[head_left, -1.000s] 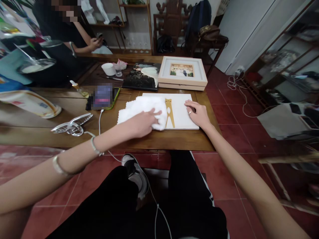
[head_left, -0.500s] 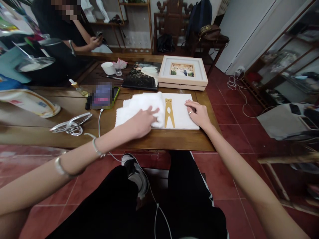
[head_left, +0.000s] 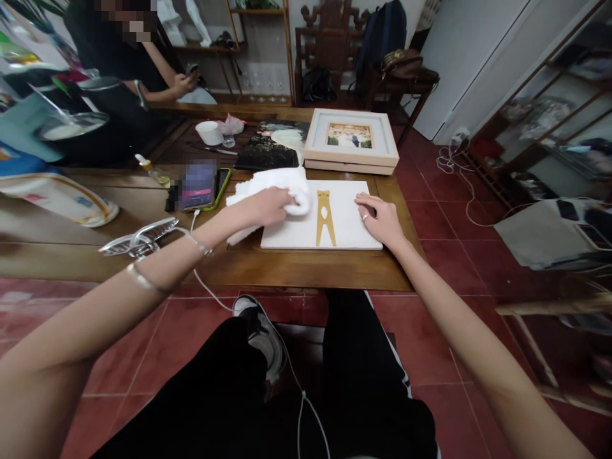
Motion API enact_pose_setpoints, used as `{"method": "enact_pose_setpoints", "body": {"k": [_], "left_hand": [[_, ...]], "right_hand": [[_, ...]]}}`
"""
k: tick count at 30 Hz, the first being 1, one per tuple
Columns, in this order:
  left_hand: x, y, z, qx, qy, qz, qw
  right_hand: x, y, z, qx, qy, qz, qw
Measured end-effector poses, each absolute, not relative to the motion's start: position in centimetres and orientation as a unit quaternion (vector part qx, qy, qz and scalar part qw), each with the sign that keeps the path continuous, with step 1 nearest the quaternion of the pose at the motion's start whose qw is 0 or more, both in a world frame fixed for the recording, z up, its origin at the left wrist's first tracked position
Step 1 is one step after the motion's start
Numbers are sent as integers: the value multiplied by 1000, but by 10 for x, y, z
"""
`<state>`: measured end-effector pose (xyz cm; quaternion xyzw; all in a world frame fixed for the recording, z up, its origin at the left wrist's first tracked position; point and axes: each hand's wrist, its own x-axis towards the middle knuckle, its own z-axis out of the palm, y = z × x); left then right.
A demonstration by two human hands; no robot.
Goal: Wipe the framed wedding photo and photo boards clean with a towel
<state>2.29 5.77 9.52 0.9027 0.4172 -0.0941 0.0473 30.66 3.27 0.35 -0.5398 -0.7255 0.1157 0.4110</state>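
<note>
Cloth first: your left hand is curled over a bunched white cloth, fingers closed into its folds, pressing it on the far left corner of the white panel. Part of the cloth trails off the panel's left edge onto the wooden table. Your right hand lies open and flat, palm down, on the panel's right edge, holding nothing; a ring shows on one finger. The panel lies flat by the table's near edge, towards its right corner. It bears a gold cat figure at its middle, just beside the cloth but clear of it. Behind the panel, at the table's far right, sits a framed picture, with a dark painting to its left. A phone lies left of the cloth. Beyond the table's far left, another person's hand holds a small dark object.
</note>
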Motion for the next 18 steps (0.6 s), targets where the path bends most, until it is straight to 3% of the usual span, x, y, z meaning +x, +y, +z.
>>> {"method": "enact_pose_setpoints", "body": {"k": [5, 10, 18], "left_hand": [[58, 91, 94, 904, 422, -23, 67], [108, 86, 90, 907, 419, -30, 41], [118, -2, 70, 932, 354, -65, -50]], "right_hand": [[307, 33, 3, -533, -728, 115, 415], [308, 33, 4, -533, -728, 115, 415], [307, 32, 6, -543, -730, 109, 401]]}}
